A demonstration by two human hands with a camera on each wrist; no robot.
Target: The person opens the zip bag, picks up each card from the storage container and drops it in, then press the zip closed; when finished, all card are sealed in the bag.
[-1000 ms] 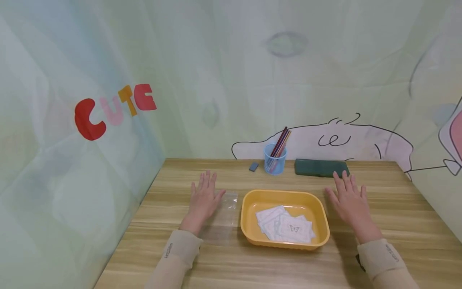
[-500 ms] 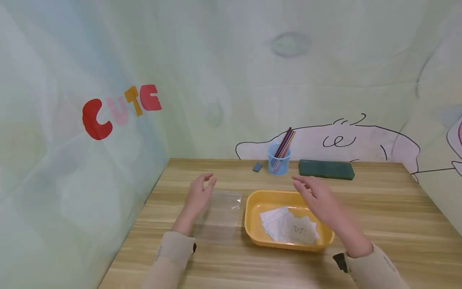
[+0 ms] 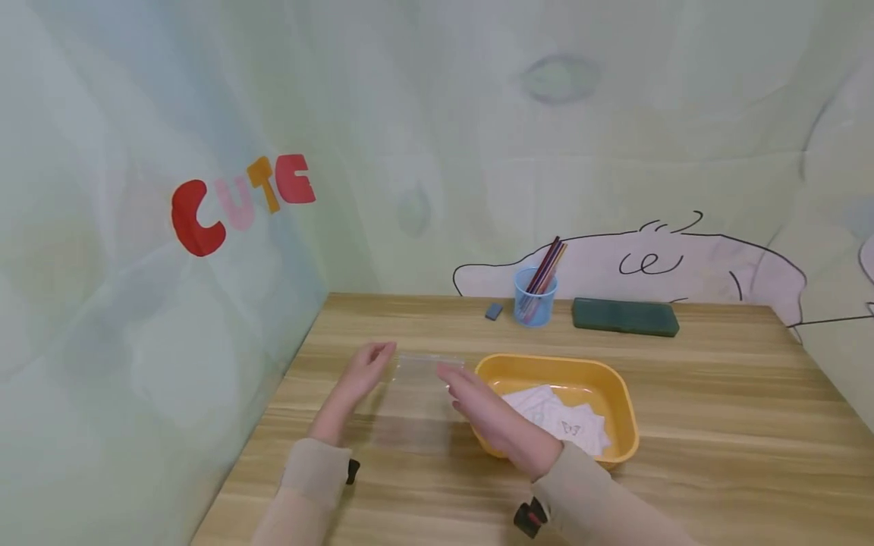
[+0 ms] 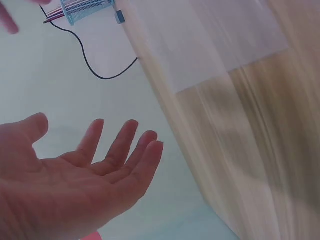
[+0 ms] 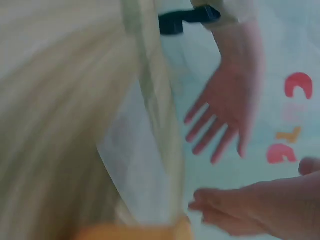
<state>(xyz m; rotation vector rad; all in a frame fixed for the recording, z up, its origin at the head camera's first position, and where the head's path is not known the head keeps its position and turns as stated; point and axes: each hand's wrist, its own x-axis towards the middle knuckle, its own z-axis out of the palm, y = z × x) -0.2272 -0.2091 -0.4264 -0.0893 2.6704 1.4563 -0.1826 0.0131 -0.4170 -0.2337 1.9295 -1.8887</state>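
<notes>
Wood-grain worktop [image 3: 724, 425]: clear plastic bag [image 3: 416, 413] beside yellow tray [image 3: 604, 390] of paper cards [image 3: 576, 434].
Left hand [image 3: 364, 369] released, left of bag; right hand [image 3: 483, 402] released, near tray.

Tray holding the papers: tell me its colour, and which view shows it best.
Yellow-orange; the head view shows the tray best.

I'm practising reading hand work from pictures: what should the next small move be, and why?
Probably lower the right hand and pinch the clear plastic bag by its far edge: it lies flat on the table, the left hand is beside it, the right overlaps its right side in the head view, and both hands are empty.
</notes>
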